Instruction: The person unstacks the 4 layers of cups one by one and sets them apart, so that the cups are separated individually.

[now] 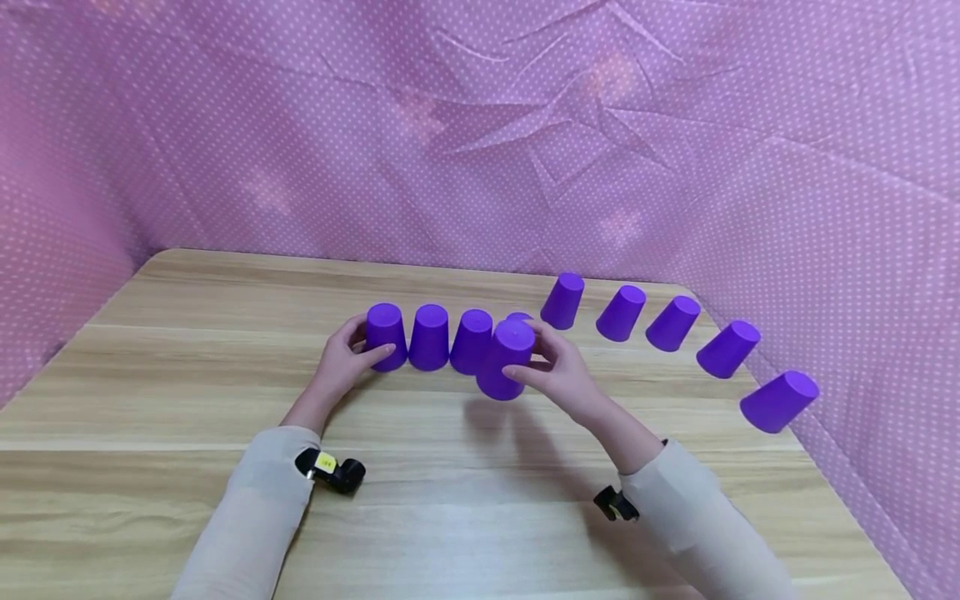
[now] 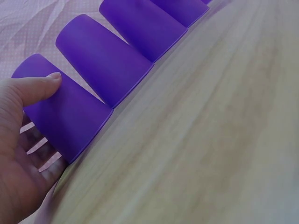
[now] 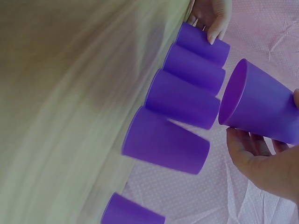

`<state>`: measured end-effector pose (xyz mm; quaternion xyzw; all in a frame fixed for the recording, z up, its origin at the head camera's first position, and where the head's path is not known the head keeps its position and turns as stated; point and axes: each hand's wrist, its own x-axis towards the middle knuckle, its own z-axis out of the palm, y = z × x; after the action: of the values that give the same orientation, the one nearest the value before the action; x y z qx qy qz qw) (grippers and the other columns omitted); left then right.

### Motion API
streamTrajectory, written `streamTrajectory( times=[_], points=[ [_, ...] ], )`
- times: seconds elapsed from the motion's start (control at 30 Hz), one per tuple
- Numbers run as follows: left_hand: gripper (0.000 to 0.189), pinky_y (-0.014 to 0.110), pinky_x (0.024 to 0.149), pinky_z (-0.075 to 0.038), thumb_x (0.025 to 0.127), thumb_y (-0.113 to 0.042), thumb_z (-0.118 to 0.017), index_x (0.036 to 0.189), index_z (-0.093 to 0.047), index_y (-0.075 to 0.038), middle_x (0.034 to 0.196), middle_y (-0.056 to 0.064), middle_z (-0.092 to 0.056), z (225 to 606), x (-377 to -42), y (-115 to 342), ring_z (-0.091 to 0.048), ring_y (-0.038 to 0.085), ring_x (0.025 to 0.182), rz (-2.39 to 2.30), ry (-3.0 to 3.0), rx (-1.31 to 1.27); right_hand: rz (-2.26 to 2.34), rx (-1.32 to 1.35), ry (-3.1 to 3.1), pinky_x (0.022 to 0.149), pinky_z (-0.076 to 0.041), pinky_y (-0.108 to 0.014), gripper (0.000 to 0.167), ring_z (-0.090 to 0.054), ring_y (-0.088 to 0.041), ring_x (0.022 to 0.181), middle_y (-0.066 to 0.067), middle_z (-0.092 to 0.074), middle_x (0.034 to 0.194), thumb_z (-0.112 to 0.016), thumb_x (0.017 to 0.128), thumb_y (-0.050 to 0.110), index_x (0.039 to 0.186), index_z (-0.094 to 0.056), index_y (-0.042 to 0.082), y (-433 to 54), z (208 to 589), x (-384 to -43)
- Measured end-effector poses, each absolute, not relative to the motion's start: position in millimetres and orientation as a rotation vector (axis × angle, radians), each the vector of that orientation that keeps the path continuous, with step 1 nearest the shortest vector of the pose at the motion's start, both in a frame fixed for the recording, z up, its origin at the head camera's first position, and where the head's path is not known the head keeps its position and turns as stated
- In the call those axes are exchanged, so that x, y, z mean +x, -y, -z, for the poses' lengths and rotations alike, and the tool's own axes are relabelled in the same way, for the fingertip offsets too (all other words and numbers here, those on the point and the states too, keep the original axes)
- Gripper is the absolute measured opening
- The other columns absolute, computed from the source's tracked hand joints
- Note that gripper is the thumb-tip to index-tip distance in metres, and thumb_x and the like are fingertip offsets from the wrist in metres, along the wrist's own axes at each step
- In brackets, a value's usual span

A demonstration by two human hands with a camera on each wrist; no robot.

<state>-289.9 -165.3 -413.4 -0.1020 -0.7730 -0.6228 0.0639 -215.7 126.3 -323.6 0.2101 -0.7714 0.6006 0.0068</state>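
Observation:
My left hand [image 1: 347, 358] holds the leftmost upside-down purple cup [image 1: 385, 337], thumb [image 2: 44, 88] across its front and fingers round its far side. That cup's rim is down on the table. Two more upturned cups, one in the middle [image 1: 428, 340] and one on the right [image 1: 471, 343], stand close beside it in a row. In my right hand [image 1: 558, 375] another purple cup [image 1: 504, 362] is gripped between thumb and fingers, mouth downward and raised off the table. In the head view it mostly hides a further row cup [image 3: 166, 142].
Several more upturned purple cups curve away on the right, from one at the back [image 1: 562, 302] to one near the right edge [image 1: 778, 402]. Pink dotted cloth [image 1: 480, 150] hangs behind and beside the wooden table [image 1: 450, 517]. Each wrist wears a small black camera [image 1: 341, 473].

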Motion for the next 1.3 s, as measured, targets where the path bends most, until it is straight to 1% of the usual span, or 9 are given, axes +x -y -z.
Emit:
streamTrajectory(
  times=[0.2,0.43,0.63,0.73,0.87,1.03,1.2,1.3],
  points=[
    [0.059,0.04,0.095,-0.031,0.075,-0.012,-0.067,0.125,-0.038,0.002,0.118,0.023,-0.044,412,-290,166,-0.039,0.032,0.11,1.888,2.324,-0.312,-1.871,0.622,2.447,0.084,-0.043,-0.035,0.054,-0.048,-0.023,0.102,-0.014,-0.051,0.111,-0.065,0.074,0.0,0.122,-0.043,0.003,-144,329,-209],
    [0.057,0.045,0.096,-0.028,0.077,-0.005,-0.063,0.125,-0.035,0.007,0.119,0.028,-0.041,396,-278,162,-0.036,0.037,0.111,1.901,2.331,-0.308,-1.837,0.526,2.494,0.085,-0.042,-0.035,0.053,-0.047,-0.024,0.103,-0.015,-0.051,0.111,-0.066,0.074,0.003,0.122,-0.042,0.002,-165,333,-203],
    [0.061,0.042,0.096,-0.029,0.076,-0.011,-0.066,0.127,-0.035,0.003,0.12,0.025,-0.042,409,-289,166,-0.037,0.034,0.112,1.895,2.342,-0.302,-1.806,0.427,2.508,0.088,-0.039,-0.037,0.053,-0.047,-0.023,0.103,-0.017,-0.05,0.111,-0.065,0.075,0.005,0.121,-0.041,0.0,-185,336,-200],
    [0.061,0.041,0.095,-0.03,0.076,-0.012,-0.066,0.127,-0.036,0.002,0.119,0.024,-0.043,411,-290,167,-0.038,0.033,0.111,1.888,2.334,-0.316,-1.779,0.382,2.514,0.088,-0.039,-0.037,0.054,-0.048,-0.021,0.101,-0.017,-0.05,0.111,-0.065,0.075,0.005,0.122,-0.04,0.0,-196,338,-200],
    [0.06,0.04,0.095,-0.031,0.076,-0.012,-0.067,0.126,-0.037,0.003,0.118,0.024,-0.043,411,-290,167,-0.04,0.032,0.109,1.892,2.324,-0.324,-1.728,0.328,2.521,0.087,-0.04,-0.031,0.054,-0.048,-0.015,0.098,-0.016,-0.05,0.109,-0.065,0.075,0.005,0.123,-0.04,0.0,-208,340,-200],
    [0.059,0.04,0.095,-0.031,0.075,-0.011,-0.067,0.125,-0.038,0.003,0.118,0.023,-0.044,410,-290,167,-0.04,0.032,0.109,1.884,2.318,-0.326,-1.669,0.239,2.527,0.084,-0.04,-0.024,0.053,-0.048,-0.011,0.096,-0.018,-0.049,0.109,-0.064,0.077,0.006,0.122,-0.039,-0.002,-224,343,-201],
    [0.059,0.04,0.095,-0.031,0.075,-0.01,-0.066,0.125,-0.037,0.003,0.118,0.023,-0.044,410,-290,167,-0.04,0.032,0.109,1.885,2.319,-0.325,-1.619,0.15,2.553,0.082,-0.04,-0.023,0.058,-0.046,-0.01,0.097,-0.021,-0.047,0.113,-0.063,0.078,0.009,0.127,-0.034,-0.001,-240,345,-203],
    [0.06,0.04,0.095,-0.031,0.075,-0.01,-0.067,0.125,-0.037,0.003,0.118,0.023,-0.044,411,-291,167,-0.04,0.032,0.109,1.884,2.323,-0.321,-1.594,0.112,2.55,0.08,-0.041,-0.02,0.057,-0.046,-0.008,0.095,-0.018,-0.047,0.111,-0.063,0.078,0.009,0.127,-0.034,-0.002,-248,345,-203]
  ],
)
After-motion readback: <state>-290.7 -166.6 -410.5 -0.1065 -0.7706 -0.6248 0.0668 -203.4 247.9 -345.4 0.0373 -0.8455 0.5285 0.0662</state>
